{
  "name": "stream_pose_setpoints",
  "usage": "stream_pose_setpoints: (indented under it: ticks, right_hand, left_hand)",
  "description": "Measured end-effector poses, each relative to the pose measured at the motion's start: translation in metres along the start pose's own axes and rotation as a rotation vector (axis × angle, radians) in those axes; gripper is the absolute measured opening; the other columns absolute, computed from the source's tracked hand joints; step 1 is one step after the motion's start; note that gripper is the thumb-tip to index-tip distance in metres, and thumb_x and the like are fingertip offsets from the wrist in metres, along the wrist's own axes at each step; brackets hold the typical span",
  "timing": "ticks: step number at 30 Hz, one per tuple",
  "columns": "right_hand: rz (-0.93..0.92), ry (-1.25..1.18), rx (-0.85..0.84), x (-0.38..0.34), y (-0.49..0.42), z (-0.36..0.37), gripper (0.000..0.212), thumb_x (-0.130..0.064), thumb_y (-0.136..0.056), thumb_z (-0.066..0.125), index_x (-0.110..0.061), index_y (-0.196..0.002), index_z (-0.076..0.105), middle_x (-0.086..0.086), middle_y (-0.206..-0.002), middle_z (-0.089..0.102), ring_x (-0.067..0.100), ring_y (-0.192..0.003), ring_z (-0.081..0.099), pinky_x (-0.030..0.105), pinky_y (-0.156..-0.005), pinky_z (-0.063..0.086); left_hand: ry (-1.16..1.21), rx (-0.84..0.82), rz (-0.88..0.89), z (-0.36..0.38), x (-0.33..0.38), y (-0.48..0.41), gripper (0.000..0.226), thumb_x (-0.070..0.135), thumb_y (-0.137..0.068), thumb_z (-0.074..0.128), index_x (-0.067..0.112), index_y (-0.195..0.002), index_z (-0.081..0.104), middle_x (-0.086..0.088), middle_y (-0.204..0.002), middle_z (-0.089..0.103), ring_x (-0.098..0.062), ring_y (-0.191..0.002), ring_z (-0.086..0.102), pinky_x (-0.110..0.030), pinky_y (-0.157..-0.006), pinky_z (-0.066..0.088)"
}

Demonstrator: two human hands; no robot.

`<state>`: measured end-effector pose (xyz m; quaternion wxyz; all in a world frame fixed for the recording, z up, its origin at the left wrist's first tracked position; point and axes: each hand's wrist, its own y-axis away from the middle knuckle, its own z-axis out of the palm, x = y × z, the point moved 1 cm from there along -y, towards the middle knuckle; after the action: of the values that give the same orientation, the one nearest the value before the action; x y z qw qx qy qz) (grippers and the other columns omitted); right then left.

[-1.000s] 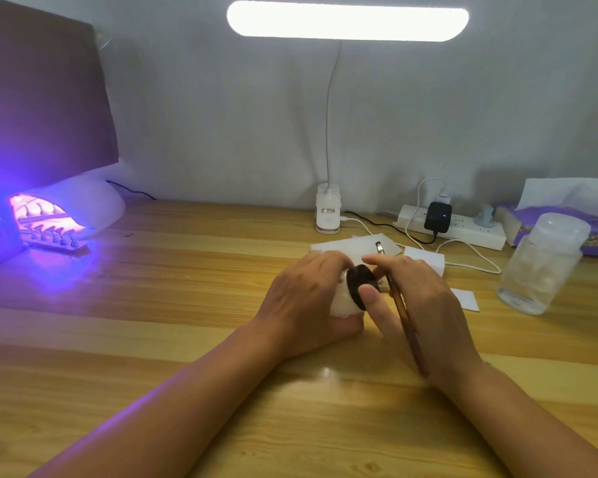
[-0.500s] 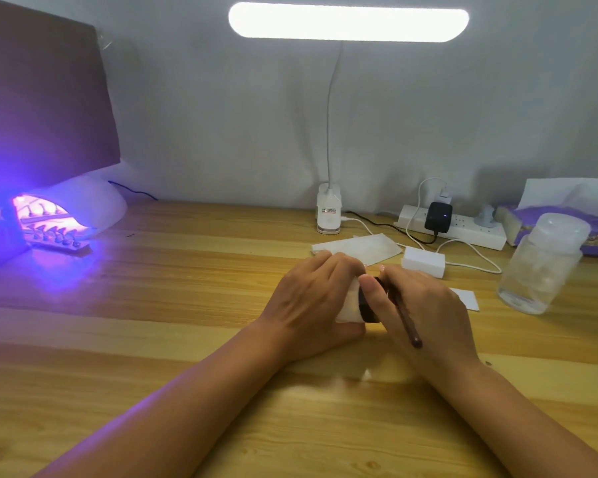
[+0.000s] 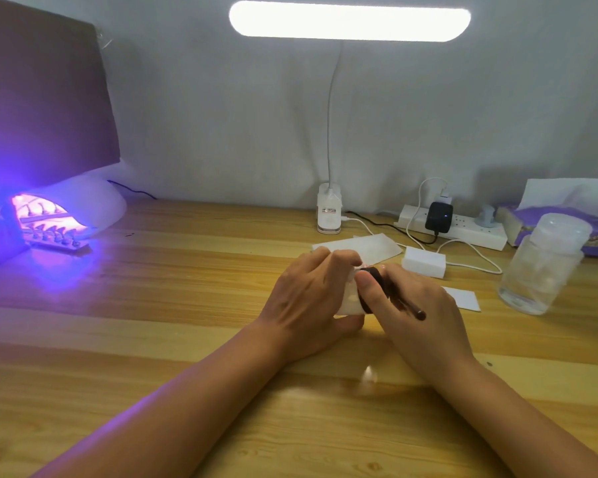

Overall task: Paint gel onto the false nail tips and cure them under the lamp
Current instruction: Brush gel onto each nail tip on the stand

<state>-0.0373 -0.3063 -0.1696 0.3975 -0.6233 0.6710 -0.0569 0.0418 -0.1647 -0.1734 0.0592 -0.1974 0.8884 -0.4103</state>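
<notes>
White round jar (image 3: 348, 302): left hand (image 3: 309, 301) is gripping it, right hand (image 3: 425, 317) is pinching its black lid (image 3: 377, 272) (plus a thin brown brush (image 3: 409, 307)).

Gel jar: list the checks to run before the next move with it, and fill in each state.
1. Left hand grips the white gel jar firmly: ok.
2. Right hand has thumb and fingers on the dark lid: ok.
3. Lid seated square on the jar: cannot tell, the hands cover the joint.
4. Brush secured in the right hand, lying across it: ok.
5. Brush bristles clean: cannot tell, that end is hidden.
6. Curing lamp lit, with the nail tips on their holder at its mouth: ok.
</notes>
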Motion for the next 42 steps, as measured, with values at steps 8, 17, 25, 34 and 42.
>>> stream_pose_setpoints:
  ticks: [8, 17, 25, 34, 42]
  right_hand:
    - [-0.027, -0.25, 0.226, -0.003, -0.002, -0.008, 0.04, -0.056, -0.094, 0.028, -0.029, -0.103, 0.056, -0.015, -0.084, 0.063, 0.008, -0.084, 0.061, 0.048, -0.085, 0.047]
    - [0.09, -0.335, 0.294, 0.017, -0.007, -0.008, 0.012, -0.016, -0.097, 0.056, -0.015, -0.108, 0.052, -0.015, -0.087, 0.058, -0.008, -0.081, 0.057, 0.007, -0.064, 0.044]
    - [0.282, -0.524, 0.389, 0.028, -0.012, -0.009, 0.019, -0.022, -0.102, 0.043, -0.025, -0.114, 0.058, -0.015, -0.098, 0.064, 0.001, -0.088, 0.062, 0.021, -0.074, 0.05]
    - [0.332, -0.398, 0.207, 0.043, -0.023, -0.015, 0.026, -0.011, -0.096, 0.056, -0.021, -0.12, 0.054, -0.012, -0.101, 0.068, 0.004, -0.081, 0.07, 0.016, -0.064, 0.05]
    - [0.418, -0.047, -0.004, 0.055, -0.037, -0.021, 0.018, -0.015, -0.09, 0.065, -0.024, -0.105, 0.064, -0.006, -0.105, 0.067, 0.012, -0.097, 0.06, 0.037, -0.083, 0.055]
  left_hand:
    - [0.158, 0.181, -0.347, 0.003, -0.019, -0.004, 0.062, 0.052, -0.078, 0.075, 0.011, -0.12, 0.055, -0.006, -0.118, 0.049, -0.018, -0.1, 0.051, -0.025, -0.076, 0.048]
    - [0.542, 0.155, -0.965, 0.011, -0.061, 0.003, 0.06, 0.046, -0.084, 0.073, 0.025, -0.13, 0.042, 0.005, -0.127, 0.057, -0.009, -0.103, 0.057, -0.028, -0.084, 0.053]
    - [0.402, -0.013, -0.923, 0.011, -0.067, -0.008, 0.052, 0.053, -0.087, 0.065, 0.03, -0.132, 0.052, 0.002, -0.128, 0.052, -0.018, -0.106, 0.055, -0.044, -0.091, 0.054]
    - [0.375, -0.214, -0.873, 0.012, -0.065, -0.009, 0.054, 0.048, -0.089, 0.067, 0.034, -0.138, 0.049, 0.014, -0.13, 0.063, -0.011, -0.12, 0.057, -0.048, -0.106, 0.041]
    - [0.367, -0.238, -0.884, 0.011, -0.067, -0.009, 0.038, 0.043, -0.089, 0.068, 0.031, -0.123, 0.054, 0.013, -0.118, 0.064, -0.008, -0.107, 0.061, -0.047, -0.1, 0.047]
